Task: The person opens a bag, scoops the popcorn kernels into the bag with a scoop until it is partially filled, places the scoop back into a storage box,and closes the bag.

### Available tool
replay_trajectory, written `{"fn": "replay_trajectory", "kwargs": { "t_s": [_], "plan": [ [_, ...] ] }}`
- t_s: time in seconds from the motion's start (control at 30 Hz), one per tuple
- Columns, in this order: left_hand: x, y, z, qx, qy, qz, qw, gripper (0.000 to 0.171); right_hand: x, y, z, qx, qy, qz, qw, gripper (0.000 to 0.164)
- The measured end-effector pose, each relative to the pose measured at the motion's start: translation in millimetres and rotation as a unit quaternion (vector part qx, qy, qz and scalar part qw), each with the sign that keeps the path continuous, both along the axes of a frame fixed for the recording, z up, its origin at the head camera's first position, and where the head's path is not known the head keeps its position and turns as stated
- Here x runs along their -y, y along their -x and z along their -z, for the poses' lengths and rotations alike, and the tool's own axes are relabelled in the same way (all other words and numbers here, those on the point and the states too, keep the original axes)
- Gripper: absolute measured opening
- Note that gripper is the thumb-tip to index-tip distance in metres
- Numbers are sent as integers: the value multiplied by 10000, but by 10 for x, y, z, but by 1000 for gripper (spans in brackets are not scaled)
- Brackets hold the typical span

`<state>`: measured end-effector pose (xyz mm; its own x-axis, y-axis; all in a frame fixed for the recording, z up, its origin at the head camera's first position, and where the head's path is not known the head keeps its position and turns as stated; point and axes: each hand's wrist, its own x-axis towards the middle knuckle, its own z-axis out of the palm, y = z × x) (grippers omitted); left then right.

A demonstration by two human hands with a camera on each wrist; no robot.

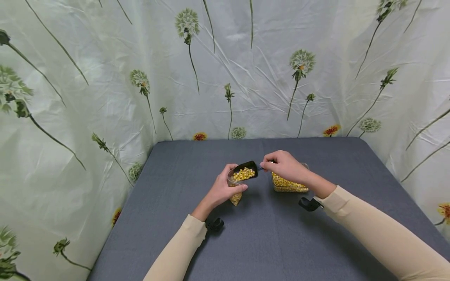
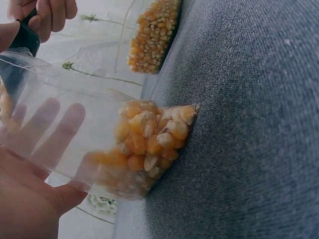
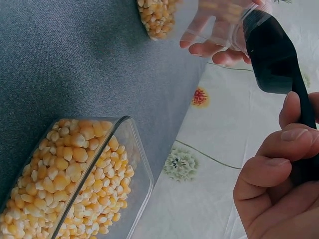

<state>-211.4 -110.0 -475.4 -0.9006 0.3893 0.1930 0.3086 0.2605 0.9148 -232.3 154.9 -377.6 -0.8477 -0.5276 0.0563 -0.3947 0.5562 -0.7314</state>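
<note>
My left hand (image 1: 219, 190) holds a clear plastic bag (image 2: 87, 99) around its upper part, thumb on the near side and fingers on the far side. Corn kernels (image 2: 149, 142) fill the bag's lower end, which sits at the grey cloth. Pinched by its handle in my right hand (image 1: 288, 168), a black scoop (image 3: 271, 55) reaches from the right to the bag's mouth. Its front end is in the opening, tilted toward the bag, and yellow kernels (image 1: 245, 173) lie in it.
Under and behind my right forearm stands a clear rectangular container (image 3: 143, 174) holding many corn kernels. A grey cloth (image 1: 168, 183) covers the table. Behind it hangs a pale curtain (image 1: 218, 113) with printed flowers. Dark wrist straps (image 1: 309, 204) show at the sleeves.
</note>
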Motion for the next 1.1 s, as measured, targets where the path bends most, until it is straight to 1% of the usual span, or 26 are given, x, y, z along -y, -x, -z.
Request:
{"fn": "replay_trajectory", "kwargs": {
  "t_s": [0.5,0.7,1.1],
  "plan": [
    [3,-18,-6,-1,-23,37,10000,64,21,-14,1,-166,-105,54,9998,29],
    [-2,-11,-14,-10,-42,49,10000,62,28,-14,11,-249,-154,73,9995,28],
    [-4,4,-13,-26,-15,15,10000,63,55,-22,11,-458,-184,112,9987,27]
  ]
}}
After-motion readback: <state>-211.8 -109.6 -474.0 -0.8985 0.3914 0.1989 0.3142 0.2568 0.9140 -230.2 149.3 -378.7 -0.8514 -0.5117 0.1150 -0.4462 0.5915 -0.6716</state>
